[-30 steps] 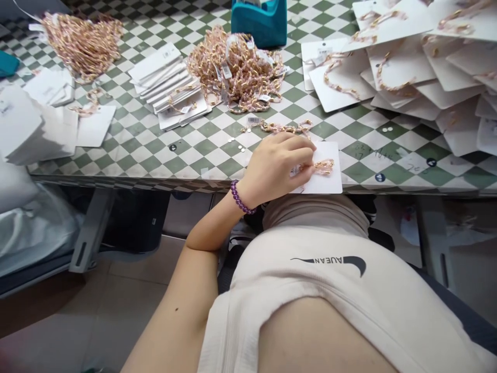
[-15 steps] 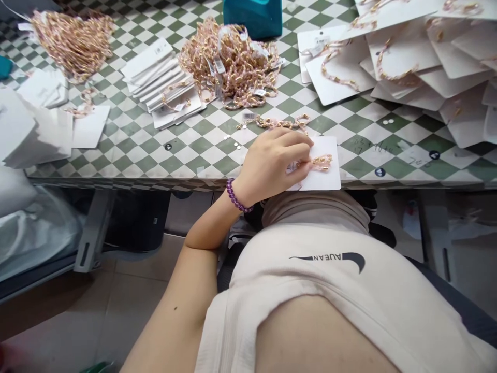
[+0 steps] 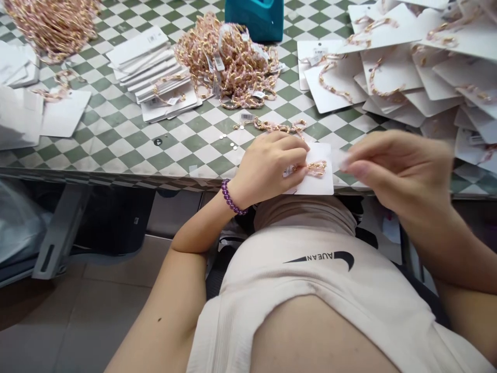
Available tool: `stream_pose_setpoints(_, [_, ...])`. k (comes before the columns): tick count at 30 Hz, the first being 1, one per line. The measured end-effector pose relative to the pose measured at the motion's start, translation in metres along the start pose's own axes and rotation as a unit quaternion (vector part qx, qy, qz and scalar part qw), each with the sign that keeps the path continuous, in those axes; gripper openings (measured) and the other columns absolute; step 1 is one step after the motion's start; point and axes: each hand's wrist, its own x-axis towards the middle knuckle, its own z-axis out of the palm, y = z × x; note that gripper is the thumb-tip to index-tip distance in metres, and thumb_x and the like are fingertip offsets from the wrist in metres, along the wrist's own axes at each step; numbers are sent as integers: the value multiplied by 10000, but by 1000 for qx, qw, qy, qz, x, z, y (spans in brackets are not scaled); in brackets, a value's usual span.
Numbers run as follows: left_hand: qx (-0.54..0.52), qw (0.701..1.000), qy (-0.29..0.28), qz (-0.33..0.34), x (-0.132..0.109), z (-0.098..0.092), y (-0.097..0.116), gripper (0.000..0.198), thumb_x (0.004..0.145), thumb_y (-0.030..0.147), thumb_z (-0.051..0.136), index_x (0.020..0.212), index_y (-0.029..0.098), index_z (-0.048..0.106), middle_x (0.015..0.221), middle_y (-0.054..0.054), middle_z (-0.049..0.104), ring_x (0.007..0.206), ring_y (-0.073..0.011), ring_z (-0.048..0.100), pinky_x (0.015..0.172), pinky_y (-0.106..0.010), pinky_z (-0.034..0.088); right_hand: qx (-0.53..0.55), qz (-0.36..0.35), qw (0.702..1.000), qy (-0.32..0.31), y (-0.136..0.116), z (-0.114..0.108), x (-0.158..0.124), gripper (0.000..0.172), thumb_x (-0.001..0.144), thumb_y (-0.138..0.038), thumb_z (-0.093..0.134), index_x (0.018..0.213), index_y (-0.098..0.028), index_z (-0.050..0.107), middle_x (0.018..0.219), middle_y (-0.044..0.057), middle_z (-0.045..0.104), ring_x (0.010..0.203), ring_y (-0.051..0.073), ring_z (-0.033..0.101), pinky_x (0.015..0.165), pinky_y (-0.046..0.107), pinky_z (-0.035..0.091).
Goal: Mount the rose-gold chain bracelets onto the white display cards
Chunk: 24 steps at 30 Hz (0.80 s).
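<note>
At the table's front edge my left hand [image 3: 269, 165], with a purple bead bracelet [image 3: 232, 198] on its wrist, is closed over a pink and gold beaded bracelet [image 3: 317, 168]. Its fingers press the beads against a white card [image 3: 324, 184]; part of the strand is hidden under them. To the right my right hand [image 3: 404, 171] is raised, slightly blurred, with thumb and forefinger pinching a small whitish translucent piece [image 3: 343, 159]. Just beyond my left hand lies another beaded bracelet [image 3: 277, 125] with a barcode tag [image 3: 246, 117].
A heap of tagged beaded bracelets [image 3: 233, 67] lies in the middle, beside a teal tape dispenser or holder [image 3: 254, 19]. White cards [image 3: 142, 57] are stacked left of it. Cards with bracelets [image 3: 334, 85] overlap at right. More strands [image 3: 54, 31] lie far left.
My right hand has come into view from the right, pinching the small whitish piece. My left hand stays on the bracelet and card. The view has shifted slightly.
</note>
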Motion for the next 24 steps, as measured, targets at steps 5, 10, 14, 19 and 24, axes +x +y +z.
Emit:
stream_pose_setpoints(5, [-2,1000,4,1,1,-1,0,164,965,277,585,860,217,696,1140,-26,767,1047,-225,670,938,-402,506,-129,-67,981,-126,7,-12,27,164,884,-326,748,809,-206,665,848,27,693,791,140,623,742,302,478])
stream_pose_setpoints(10, [-3,1000,5,7,1,0,-2,169,967,276,584,856,219,698,1137,-20,767,1051,-217,671,934,-385,504,-209,-125,917,-316,-2,-27,63,212,930,-384,665,821,-203,686,756,-8,659,668,84,557,642,248,417])
stream_pose_setpoints(14, [2,1000,8,15,0,0,-4,143,959,272,593,927,232,727,1131,-23,766,1055,-215,671,937,-383,512,-174,-140,888,-402,-11,-22,82,136,887,-316,706,818,-199,701,775,-13,667,669,74,551,645,224,407])
stream_pose_setpoints(19, [5,1000,10,15,0,0,-3,147,945,255,594,927,227,737,1106,-23,770,1032,-216,667,912,-374,515,-142,-180,900,-371,-6,-13,78,143,864,-226,690,746,-182,623,799,-5,677,720,78,577,654,209,420])
stream_pose_setpoints(24, [-1,1000,2,5,1,-2,0,210,964,265,543,859,206,716,1119,-29,768,1002,-223,658,904,-383,508,-100,-165,927,-322,2,-11,66,283,866,-193,672,657,-190,481,738,-14,651,677,78,584,608,225,424])
